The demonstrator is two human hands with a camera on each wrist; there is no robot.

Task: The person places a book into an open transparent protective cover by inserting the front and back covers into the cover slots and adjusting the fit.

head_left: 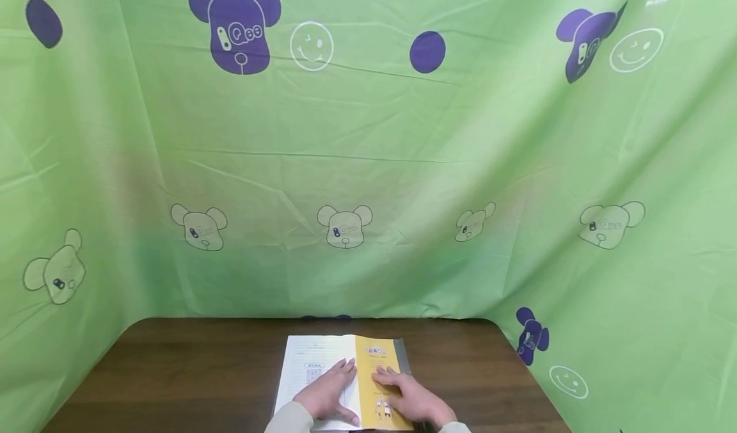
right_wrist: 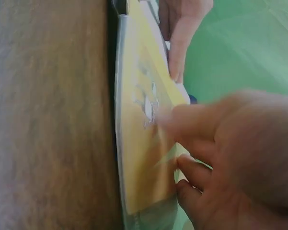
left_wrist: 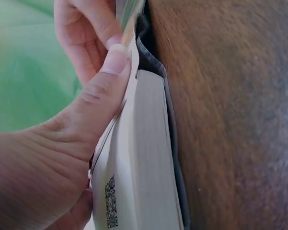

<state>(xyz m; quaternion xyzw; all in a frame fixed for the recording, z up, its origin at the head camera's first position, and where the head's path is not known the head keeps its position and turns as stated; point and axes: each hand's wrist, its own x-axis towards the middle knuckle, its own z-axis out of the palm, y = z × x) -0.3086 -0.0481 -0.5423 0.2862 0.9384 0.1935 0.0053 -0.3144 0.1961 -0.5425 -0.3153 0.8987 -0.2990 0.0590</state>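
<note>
An open book lies on the table, its white page (head_left: 302,356) on the left and a yellow inner cover (head_left: 371,359) on the right. My left hand (head_left: 327,391) rests on the white page beside the fold, fingers extended. In the left wrist view its thumb (left_wrist: 93,105) lies along the page near the thick page block (left_wrist: 153,158). On the yellow side, my right hand (head_left: 410,398) touches the surface with fingers nearly straight. A clear plastic jacket (right_wrist: 151,218) with a grey edge strip (head_left: 401,356) wraps the yellow cover. Small printed figures (right_wrist: 151,108) show near the right thumb.
The dark brown wooden table (head_left: 201,375) extends on both sides of the book. Green cloth (head_left: 357,132) with bear and smiley prints hangs behind the table and along both sides.
</note>
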